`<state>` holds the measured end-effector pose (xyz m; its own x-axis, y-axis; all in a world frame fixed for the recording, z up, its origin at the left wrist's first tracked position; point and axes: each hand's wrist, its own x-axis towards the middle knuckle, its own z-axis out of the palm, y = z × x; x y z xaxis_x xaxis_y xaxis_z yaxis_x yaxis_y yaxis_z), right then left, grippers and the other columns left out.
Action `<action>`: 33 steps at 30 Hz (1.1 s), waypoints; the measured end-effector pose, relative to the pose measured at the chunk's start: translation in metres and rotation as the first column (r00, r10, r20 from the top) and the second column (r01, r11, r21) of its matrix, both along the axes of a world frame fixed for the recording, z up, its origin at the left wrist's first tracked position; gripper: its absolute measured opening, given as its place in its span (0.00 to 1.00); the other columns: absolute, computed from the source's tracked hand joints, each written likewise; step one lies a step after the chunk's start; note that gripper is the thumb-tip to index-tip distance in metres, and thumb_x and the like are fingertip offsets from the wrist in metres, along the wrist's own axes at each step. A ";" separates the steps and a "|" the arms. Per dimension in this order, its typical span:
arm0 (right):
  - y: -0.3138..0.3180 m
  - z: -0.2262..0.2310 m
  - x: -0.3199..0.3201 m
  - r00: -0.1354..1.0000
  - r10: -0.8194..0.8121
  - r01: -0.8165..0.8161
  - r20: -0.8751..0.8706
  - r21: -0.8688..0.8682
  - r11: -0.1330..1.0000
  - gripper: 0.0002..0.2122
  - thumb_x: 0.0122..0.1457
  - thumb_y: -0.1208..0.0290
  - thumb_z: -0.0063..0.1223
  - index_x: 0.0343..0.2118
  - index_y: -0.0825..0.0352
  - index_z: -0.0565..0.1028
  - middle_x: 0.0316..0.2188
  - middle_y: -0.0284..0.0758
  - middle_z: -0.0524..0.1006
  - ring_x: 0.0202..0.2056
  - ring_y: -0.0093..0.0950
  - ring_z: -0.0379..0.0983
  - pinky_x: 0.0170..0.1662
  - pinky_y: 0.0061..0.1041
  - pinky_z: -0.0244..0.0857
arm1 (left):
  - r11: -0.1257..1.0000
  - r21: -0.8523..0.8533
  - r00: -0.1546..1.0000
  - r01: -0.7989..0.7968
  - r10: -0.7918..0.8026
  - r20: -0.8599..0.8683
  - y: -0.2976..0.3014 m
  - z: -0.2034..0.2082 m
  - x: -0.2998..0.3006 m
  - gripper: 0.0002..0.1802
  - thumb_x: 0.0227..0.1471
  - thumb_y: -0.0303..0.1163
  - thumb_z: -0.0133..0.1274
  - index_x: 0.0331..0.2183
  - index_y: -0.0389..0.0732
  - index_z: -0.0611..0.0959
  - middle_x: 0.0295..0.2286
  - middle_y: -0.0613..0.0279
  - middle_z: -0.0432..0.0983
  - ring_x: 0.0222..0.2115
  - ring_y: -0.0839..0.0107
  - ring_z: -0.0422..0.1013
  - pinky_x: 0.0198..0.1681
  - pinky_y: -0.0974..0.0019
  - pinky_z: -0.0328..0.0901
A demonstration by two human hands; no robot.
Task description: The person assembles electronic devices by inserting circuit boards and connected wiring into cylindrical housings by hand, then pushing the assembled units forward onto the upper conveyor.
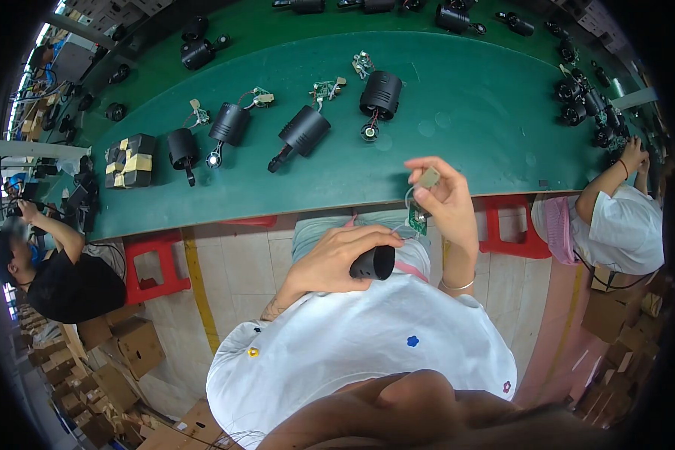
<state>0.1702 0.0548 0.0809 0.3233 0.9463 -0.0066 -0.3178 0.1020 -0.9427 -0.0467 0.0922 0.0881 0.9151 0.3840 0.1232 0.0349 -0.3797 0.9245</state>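
My left hand (328,256) is wrapped round a black cylindrical housing (375,264), held in front of my body just off the table's near edge. The housing's open end faces right. Up and to the right, my right hand (448,204) pinches a small beige connector (429,178) between thumb and fingers. A green circuit board (418,219) hangs below it, with thin wires running toward the housing. Beyond my hands, several similar black housings (304,136) lie in a row on the green table (457,142), with small boards wired to them.
A black block with yellow tape (130,162) sits at the table's left. Co-workers sit left (75,277) and right (626,225), beside red stools (156,266). More black housings pile up at the far right (592,105). Cardboard boxes (135,346) stand behind on the left.
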 end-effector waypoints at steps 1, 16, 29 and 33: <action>-0.003 -0.001 0.008 0.999 0.039 -0.039 0.017 0.001 0.999 0.13 0.50 0.86 0.58 0.40 0.73 0.76 0.26 0.35 0.76 0.29 0.20 0.70 0.35 0.13 0.67 | 0.999 0.034 1.000 -0.024 0.025 -0.003 0.003 0.002 0.001 0.35 0.26 0.25 0.60 0.46 0.44 0.78 0.47 0.65 0.75 0.42 0.63 0.73 0.46 0.64 0.66; 0.011 -0.011 0.006 0.981 0.188 -0.192 -0.038 -0.198 0.961 0.07 0.46 0.89 0.60 0.29 0.73 0.81 0.26 0.35 0.79 0.26 0.20 0.71 0.33 0.14 0.68 | 0.992 0.068 0.992 -0.104 0.099 0.074 0.019 0.000 0.003 0.33 0.26 0.27 0.63 0.43 0.40 0.78 0.45 0.61 0.77 0.42 0.62 0.74 0.46 0.62 0.67; 0.021 -0.038 -0.023 0.654 0.587 -0.234 -0.477 0.610 0.757 0.08 0.43 0.88 0.61 0.27 0.70 0.83 0.25 0.38 0.81 0.25 0.26 0.73 0.33 0.23 0.68 | 0.273 -0.659 0.681 0.700 0.020 0.732 0.003 -0.069 0.004 0.43 0.29 0.29 0.69 0.50 0.41 0.68 0.43 0.36 0.73 0.36 0.56 0.74 0.42 0.59 0.69; 0.024 -0.030 0.006 0.759 0.649 -0.427 -0.054 0.711 0.559 0.10 0.42 0.86 0.62 0.29 0.68 0.83 0.25 0.39 0.81 0.25 0.27 0.72 0.34 0.27 0.67 | 0.139 -0.738 0.737 0.661 0.066 0.673 0.002 -0.060 0.006 0.41 0.25 0.26 0.69 0.48 0.38 0.72 0.44 0.39 0.73 0.35 0.57 0.74 0.40 0.60 0.69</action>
